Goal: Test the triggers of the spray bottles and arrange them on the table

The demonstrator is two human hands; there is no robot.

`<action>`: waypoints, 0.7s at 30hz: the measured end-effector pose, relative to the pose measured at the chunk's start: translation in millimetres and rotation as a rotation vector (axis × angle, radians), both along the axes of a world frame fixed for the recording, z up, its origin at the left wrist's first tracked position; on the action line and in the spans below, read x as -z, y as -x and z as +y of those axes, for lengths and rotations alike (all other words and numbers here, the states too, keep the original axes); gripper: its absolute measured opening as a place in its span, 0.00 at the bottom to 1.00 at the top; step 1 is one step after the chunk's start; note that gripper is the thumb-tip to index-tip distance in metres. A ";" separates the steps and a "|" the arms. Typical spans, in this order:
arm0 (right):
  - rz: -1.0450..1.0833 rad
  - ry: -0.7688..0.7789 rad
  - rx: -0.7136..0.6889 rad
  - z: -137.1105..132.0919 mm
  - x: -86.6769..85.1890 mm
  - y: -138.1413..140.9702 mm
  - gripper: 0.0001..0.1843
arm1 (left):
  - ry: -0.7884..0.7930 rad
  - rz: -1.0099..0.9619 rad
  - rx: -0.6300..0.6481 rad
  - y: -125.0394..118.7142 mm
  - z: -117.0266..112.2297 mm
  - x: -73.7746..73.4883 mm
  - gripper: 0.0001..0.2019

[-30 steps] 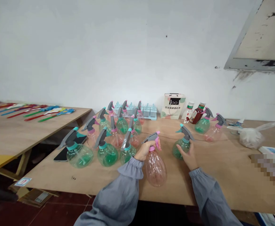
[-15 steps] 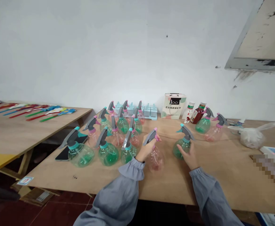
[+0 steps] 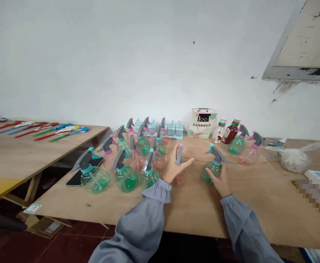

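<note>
A pink spray bottle (image 3: 179, 179) with a grey trigger head stands on the table, partly hidden behind my left hand (image 3: 174, 166). That hand is beside the bottle's neck with its thumb stretched out to the right and its fingers extended, not wrapped round the bottle. My right hand (image 3: 220, 179) has its thumb on the front of a green spray bottle (image 3: 207, 171) and its other fingers round the right side. This bottle stands upright on the table. To the left, several green spray bottles (image 3: 126, 179) and pink spray bottles (image 3: 136, 160) stand in rows.
Behind the rows are blue popsicle moulds (image 3: 175, 130), with a paper bag (image 3: 202, 124) and two labelled bottles (image 3: 230, 132) alongside. Farther right are two more spray bottles (image 3: 249, 154) and a knotted plastic bag (image 3: 294, 160). A phone (image 3: 74, 179) lies under the leftmost bottle.
My left hand has let go of the pink spray bottle's head and spread its thumb. The bottle's head has turned and the bottle sits slightly farther back. My right hand has stayed put.
</note>
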State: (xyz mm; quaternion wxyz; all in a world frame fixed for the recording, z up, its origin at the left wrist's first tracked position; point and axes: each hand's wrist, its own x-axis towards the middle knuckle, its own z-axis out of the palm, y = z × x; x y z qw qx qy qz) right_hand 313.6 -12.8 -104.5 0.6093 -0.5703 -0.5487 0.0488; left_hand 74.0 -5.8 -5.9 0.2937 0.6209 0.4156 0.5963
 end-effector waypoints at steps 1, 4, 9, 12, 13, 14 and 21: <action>0.004 0.004 -0.003 0.1 0.2 0.0 0.44 | -0.009 0.002 0.016 3.2 -4.2 1.6 0.45; 0.019 0.018 -0.001 0.2 0.5 -0.2 0.45 | 0.041 0.074 0.016 13.9 -18.3 14.8 0.56; 0.027 0.017 -0.023 -2.3 -3.5 1.5 0.46 | 0.164 0.241 -0.081 16.4 -29.2 47.3 0.38; 0.028 0.014 -0.019 -4.6 -6.6 4.4 0.45 | 0.098 0.294 -0.150 4.6 -14.2 52.0 0.29; 0.028 0.016 -0.017 -5.3 -7.2 5.6 0.45 | 0.100 0.317 -0.193 -0.5 -5.1 50.1 0.29; 0.025 0.017 -0.015 -6.1 -7.2 6.8 0.44 | 0.125 0.341 -0.238 -5.8 5.8 46.9 0.30; -0.067 0.008 -0.112 -11.1 3.1 13.4 0.32 | 0.348 0.299 -0.379 -43.4 93.1 19.7 0.34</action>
